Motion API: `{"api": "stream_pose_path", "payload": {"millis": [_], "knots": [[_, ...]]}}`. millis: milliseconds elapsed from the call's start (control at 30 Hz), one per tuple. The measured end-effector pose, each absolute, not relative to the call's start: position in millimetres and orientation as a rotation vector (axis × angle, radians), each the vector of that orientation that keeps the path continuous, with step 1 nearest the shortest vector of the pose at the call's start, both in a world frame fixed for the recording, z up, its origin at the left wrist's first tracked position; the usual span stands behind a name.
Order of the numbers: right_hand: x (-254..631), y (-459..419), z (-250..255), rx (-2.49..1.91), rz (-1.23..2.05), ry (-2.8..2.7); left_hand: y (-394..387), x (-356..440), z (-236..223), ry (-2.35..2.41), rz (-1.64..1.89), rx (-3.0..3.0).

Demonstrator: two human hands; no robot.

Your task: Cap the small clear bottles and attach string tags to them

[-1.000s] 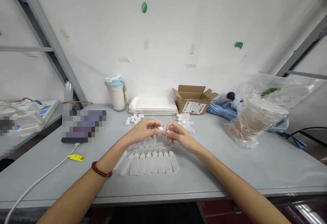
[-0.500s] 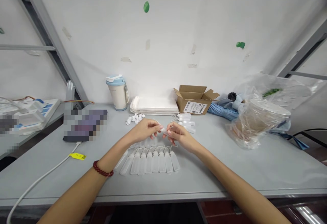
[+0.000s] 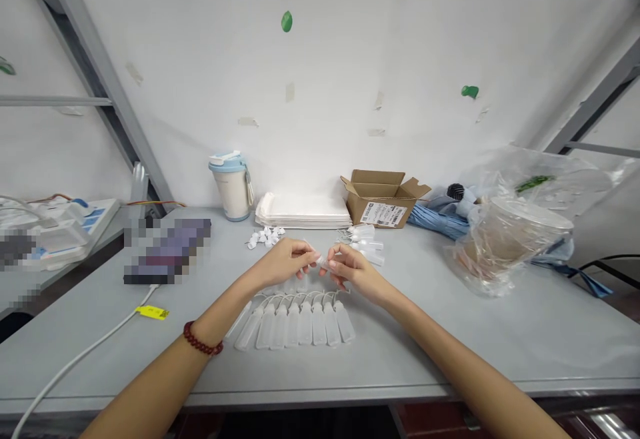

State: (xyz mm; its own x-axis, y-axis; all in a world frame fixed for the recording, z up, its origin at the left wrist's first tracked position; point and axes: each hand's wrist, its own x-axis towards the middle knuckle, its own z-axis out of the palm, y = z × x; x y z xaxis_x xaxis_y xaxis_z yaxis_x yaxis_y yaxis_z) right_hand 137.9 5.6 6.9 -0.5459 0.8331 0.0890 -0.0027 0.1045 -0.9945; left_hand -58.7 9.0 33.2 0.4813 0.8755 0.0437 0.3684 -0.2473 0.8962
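My left hand (image 3: 289,262) and my right hand (image 3: 350,267) meet above the middle of the table. Both pinch a small translucent plastic bottle (image 3: 323,262) with a whitish end showing between the fingertips; the fingers hide most of it. Just below them, a row of translucent squeeze bottles (image 3: 306,324) lies flat, their thin white cap straps curling at the far ends. More such bottles (image 3: 290,285) lie partly hidden beneath my hands. Beyond my left hand is a little pile of white caps (image 3: 266,236). Past my right hand several more bottles (image 3: 369,245) lie loose.
Along the wall stand a cream-and-blue cup (image 3: 231,189), a stack of white packets (image 3: 305,212) and an open cardboard box (image 3: 383,202). At right are a blue umbrella (image 3: 440,222) and a plastic-wrapped spool (image 3: 520,242). A phone (image 3: 167,252) with a white cable (image 3: 95,339) lies left.
The whole view has shifted slightly, so things appear a little lower. My hands stay together at the same small bottle, with the fingers moved only slightly.
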Motion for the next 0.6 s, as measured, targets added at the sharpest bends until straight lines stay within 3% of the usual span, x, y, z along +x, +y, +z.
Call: {"api": "stream_pose_path", "payload": {"millis": [500,600], "knots": [[139.9,6.7,10.7,-0.823,1.77,-1.451,6.3,-53.6,29.7,1.064,0.754,1.896],[138.4,6.6,10.3,-0.874,1.693,-1.502,7.8,-54.0,28.5,1.068,0.749,1.89]]}}
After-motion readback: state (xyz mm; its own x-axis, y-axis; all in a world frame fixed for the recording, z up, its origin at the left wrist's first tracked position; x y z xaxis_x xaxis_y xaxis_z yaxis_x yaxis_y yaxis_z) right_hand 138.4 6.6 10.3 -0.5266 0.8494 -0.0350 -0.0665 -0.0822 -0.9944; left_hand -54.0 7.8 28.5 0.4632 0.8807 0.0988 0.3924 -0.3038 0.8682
